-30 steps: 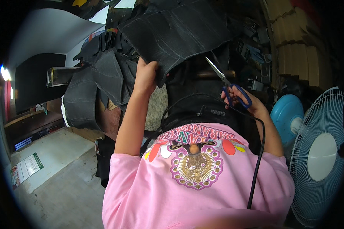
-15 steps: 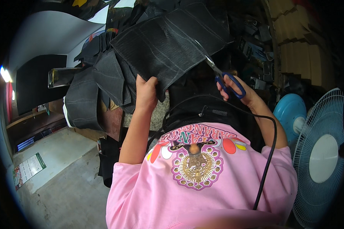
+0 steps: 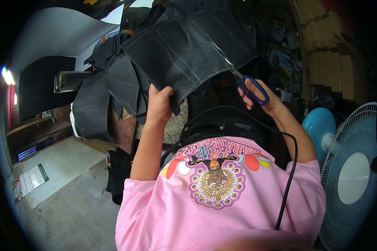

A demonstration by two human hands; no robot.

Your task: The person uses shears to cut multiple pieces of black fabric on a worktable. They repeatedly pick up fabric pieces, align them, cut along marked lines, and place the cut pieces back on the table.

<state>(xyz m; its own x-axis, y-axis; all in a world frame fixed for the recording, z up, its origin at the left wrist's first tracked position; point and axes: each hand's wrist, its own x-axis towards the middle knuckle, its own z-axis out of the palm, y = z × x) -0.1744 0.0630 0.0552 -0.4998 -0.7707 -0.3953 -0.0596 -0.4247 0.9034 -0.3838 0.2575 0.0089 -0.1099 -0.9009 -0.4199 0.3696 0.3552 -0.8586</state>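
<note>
My left hand point(image 3: 160, 103) pinches the near edge of a large black sheet point(image 3: 184, 50), which looks like leather or leatherette with pale lines marked across it. In my right hand point(image 3: 259, 98) are scissors point(image 3: 238, 74) with blue handles, the fingers through the loops. Their blades stand at the sheet's near right edge, one tip lying over its face and pointing up and left. Whether the lower blade is beneath the sheet is hidden. More black pieces point(image 3: 92, 106) with pale lines hang in overlapping layers left of my left hand.
A large fan point(image 3: 354, 178) with a blue-and-white part point(image 3: 318, 123) stands at the right. A black cable point(image 3: 296, 167) runs over my front. Stacked brown cardboard point(image 3: 331, 62) is at the far right, a printed sheet point(image 3: 31, 182) at the lower left. Grey floor point(image 3: 77, 209) shows below.
The black sheet's far right part sits slightly lower and more to the right. The scissors stay at nearly the same place on its edge. Both hands keep their hold.
</note>
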